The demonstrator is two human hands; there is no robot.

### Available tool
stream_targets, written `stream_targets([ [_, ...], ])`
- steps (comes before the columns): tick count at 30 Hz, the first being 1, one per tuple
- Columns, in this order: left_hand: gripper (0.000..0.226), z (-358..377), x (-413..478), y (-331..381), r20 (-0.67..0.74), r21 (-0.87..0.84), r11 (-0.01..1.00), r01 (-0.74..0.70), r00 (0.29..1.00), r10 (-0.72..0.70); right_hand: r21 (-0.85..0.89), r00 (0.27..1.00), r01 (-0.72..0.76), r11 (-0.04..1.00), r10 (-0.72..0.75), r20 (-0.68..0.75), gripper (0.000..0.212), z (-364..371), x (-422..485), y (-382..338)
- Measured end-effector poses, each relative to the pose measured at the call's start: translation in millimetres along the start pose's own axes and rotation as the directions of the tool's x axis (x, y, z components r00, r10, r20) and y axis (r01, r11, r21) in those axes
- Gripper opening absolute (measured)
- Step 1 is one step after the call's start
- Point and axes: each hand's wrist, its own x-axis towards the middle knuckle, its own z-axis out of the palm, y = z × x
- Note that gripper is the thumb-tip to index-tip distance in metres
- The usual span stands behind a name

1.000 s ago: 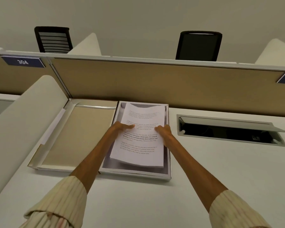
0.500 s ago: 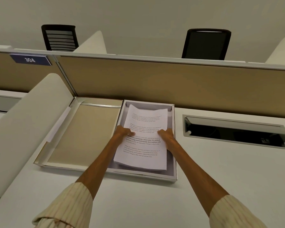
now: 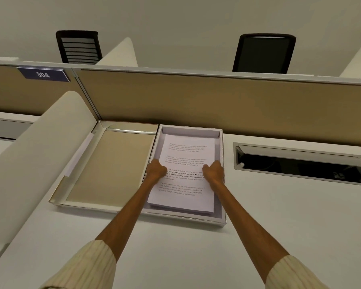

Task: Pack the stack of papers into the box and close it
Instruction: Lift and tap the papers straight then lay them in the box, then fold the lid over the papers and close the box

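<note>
A white stack of papers (image 3: 186, 163) with printed text lies inside the shallow white box (image 3: 222, 221) on the desk, against the partition. My left hand (image 3: 155, 170) grips the stack's left edge and my right hand (image 3: 214, 171) grips its right edge, thumbs on top. The near end of the stack still sits a little above the box floor. The box lid (image 3: 111, 165), beige inside, lies open and flat to the left of the box.
A tan desk partition (image 3: 217, 105) runs behind the box. A rounded cream divider (image 3: 40, 155) rises on the left. An open cable tray slot (image 3: 300, 165) is cut into the desk at right. Two black chairs stand beyond the partition.
Both hands have lowered the stack of papers deeper into the box, and it now lies flatter and squarer within the walls. The lid has not moved.
</note>
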Motion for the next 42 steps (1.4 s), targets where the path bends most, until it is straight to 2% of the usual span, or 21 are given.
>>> stream_targets([
  [3,0.034,3,-3,-2,-0.044,0.037,0.999,-0.006,0.999,0.007,-0.035,0.996,0.056,0.998,-0.058,-0.062,0.028,3,-3,6],
  [8,0.040,2,0,-3,-0.063,-0.044,0.998,0.039,0.997,-0.041,-0.053,0.988,0.108,0.993,-0.114,-0.108,0.029,4,-1,9],
  [15,0.028,8,-7,-8,-0.058,0.016,0.998,-0.054,0.997,0.055,-0.106,0.986,0.136,0.985,-0.145,-0.084,0.026,8,-3,12],
  [20,0.035,0,-14,-7,-0.012,0.047,0.998,-0.035,0.999,0.036,-0.091,0.989,0.120,0.989,-0.126,-0.073,0.037,2,-7,8],
  [23,0.032,-6,-18,-10,-0.021,0.029,0.998,-0.060,0.998,0.061,-0.095,0.986,0.135,0.986,-0.143,-0.089,0.037,-3,-13,3],
  [26,0.010,-15,-22,-15,-0.120,-0.018,0.995,-0.096,0.988,0.093,-0.067,0.978,0.173,0.983,-0.180,-0.102,0.036,-5,-22,-3],
  [27,0.010,-19,-24,-15,-0.163,-0.042,0.993,-0.111,0.981,0.103,-0.058,0.975,0.187,0.981,-0.192,-0.108,0.039,-6,-26,-6],
  [30,0.029,-30,-29,-16,-0.277,-0.091,0.985,-0.145,0.954,0.115,-0.072,0.959,0.244,0.967,-0.252,-0.129,0.044,-4,-35,-17],
  [33,0.028,-41,-33,-23,-0.332,-0.102,0.980,-0.171,0.934,0.129,-0.194,0.933,0.308,0.931,-0.336,-0.130,0.046,2,-43,-26],
  [36,0.028,-53,-36,-37,-0.368,-0.120,0.979,-0.164,0.923,0.109,-0.336,0.920,0.346,0.876,-0.386,-0.059,0.053,14,-50,-35],
  [42,0.028,-81,-35,-84,-0.459,-0.103,0.991,-0.087,0.888,0.030,-0.271,0.889,0.457,0.847,-0.447,0.101,0.057,58,-74,-50],
])
